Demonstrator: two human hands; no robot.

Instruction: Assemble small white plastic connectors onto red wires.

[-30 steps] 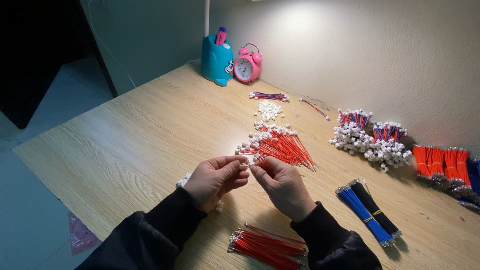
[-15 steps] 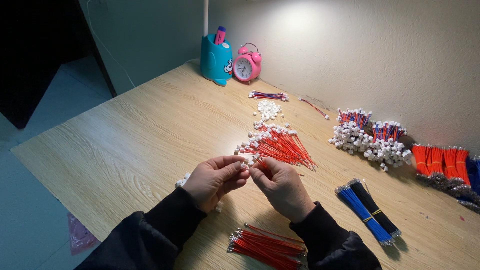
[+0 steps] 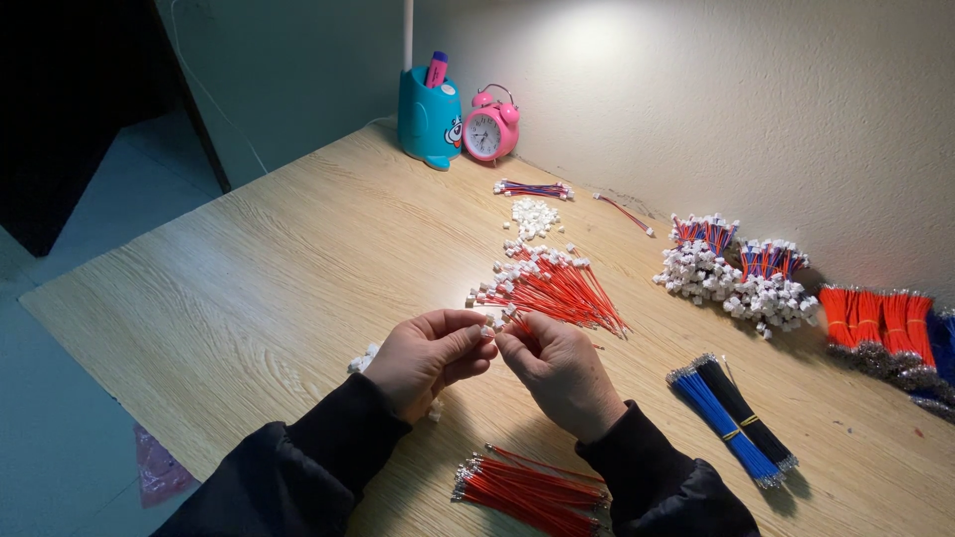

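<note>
Two hands – left hand [image 3: 430,356], right hand [image 3: 559,370] – fingertips pinched on one white connector [image 3: 487,331], two red wire piles [image 3: 553,288].

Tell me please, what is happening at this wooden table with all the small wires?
A person in black sleeves works over the light wooden table. The left hand pinches a small white plastic connector, and the right hand brings a thin red wire up to it. Just beyond lies a fanned pile of red wires with white connectors. A loose bundle of plain red wires lies near the wrists, and a tied bundle of blue and black wires to the right.
</note>
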